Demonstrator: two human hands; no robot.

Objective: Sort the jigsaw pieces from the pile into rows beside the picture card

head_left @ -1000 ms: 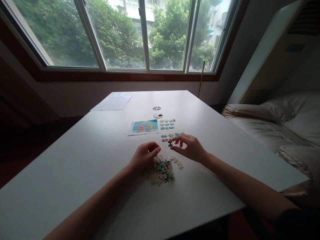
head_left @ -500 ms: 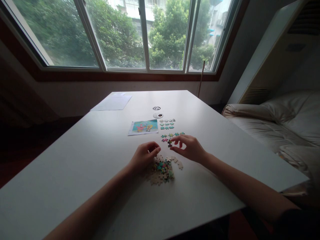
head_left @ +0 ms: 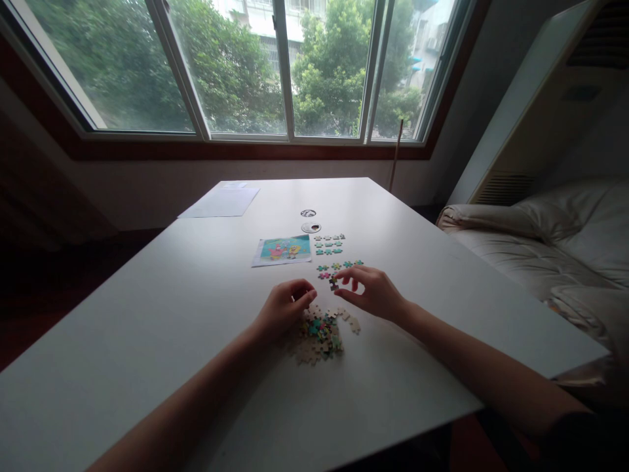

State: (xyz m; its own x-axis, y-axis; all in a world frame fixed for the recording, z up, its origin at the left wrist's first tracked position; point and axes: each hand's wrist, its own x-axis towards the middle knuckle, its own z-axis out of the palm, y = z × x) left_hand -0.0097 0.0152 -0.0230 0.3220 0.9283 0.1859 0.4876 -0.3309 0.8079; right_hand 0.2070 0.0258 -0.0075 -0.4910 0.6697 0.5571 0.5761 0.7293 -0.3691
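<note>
Pieces of a jigsaw lie in a loose heap (head_left: 318, 335) on the white desk (head_left: 147, 314), near its front edge and between the person's two forearms; many show their pale cardboard backs, with a few teal and pink faces among them. The right hand (head_left: 374, 292) hovers just beyond the heap with thumb and forefinger pinched together on a small dark piece (head_left: 334, 283), the other fingers arched loosely above it. This dark piece sits low over the desk, just beside a short row of coloured pieces (head_left: 340, 265) laid face up. The left hand (head_left: 282, 307) rests at the left rim of the heap, curled nearly closed with the fingertips (head_left: 308, 295) drawn in towards the thumb; whether it has hold of anything cannot be told, since the fingers hide the gap. Farther back, two neat rows of teal pieces (head_left: 328, 244) lie apart from the rest, and just left of them a small cartoon picture (head_left: 282, 250) lies flat. Behind these, two round cable holes (head_left: 310, 227) are set in the desk, and a sheet of paper (head_left: 219, 202) lies near the far left corner. A wide window (head_left: 236, 65) with green trees outside fills the far wall, and pale bedding (head_left: 555, 236) lies to the right of the desk.
</note>
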